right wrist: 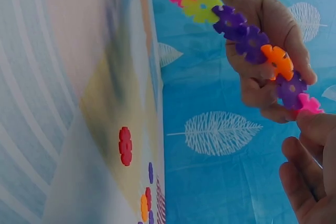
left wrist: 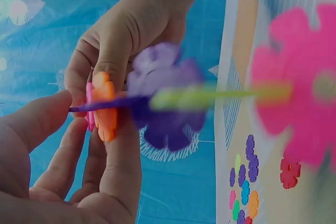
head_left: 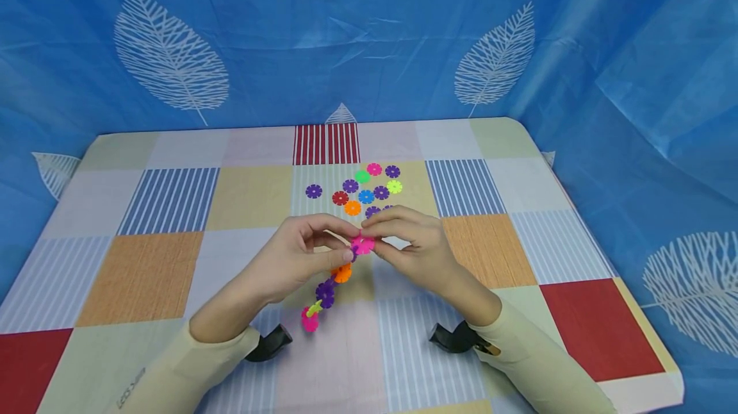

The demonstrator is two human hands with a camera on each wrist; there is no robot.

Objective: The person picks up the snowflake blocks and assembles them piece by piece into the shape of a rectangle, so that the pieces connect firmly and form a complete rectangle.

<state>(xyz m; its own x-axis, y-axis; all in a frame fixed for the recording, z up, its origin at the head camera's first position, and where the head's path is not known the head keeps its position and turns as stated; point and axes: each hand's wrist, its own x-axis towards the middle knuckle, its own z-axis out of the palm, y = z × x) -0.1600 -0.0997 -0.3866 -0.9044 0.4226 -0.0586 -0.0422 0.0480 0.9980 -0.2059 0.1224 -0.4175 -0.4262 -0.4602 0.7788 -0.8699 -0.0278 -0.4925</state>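
Over the middle of the table, a chain of interlocked plastic flower discs (right wrist: 252, 45) slants between both hands. Its free end is a pink disc (head_left: 309, 320) joined to a yellow one (right wrist: 202, 8), followed by purple discs and an orange disc (head_left: 343, 273). My left hand (head_left: 294, 250) pinches the purple disc (right wrist: 291, 90) near the upper end between thumb and fingers. At that end is another pink disc (head_left: 364, 245), which my right hand (head_left: 418, 244) pinches by its edge. In the left wrist view the right hand is partly behind the chain.
Loose flower discs lie beyond the hands, among them a blue one (head_left: 366, 197), a red one (head_left: 340, 198) and a green one (head_left: 362, 176). A patchwork cloth (head_left: 248, 196) covers the table. Blue leaf-print curtains (head_left: 346, 29) hang behind and at the sides.
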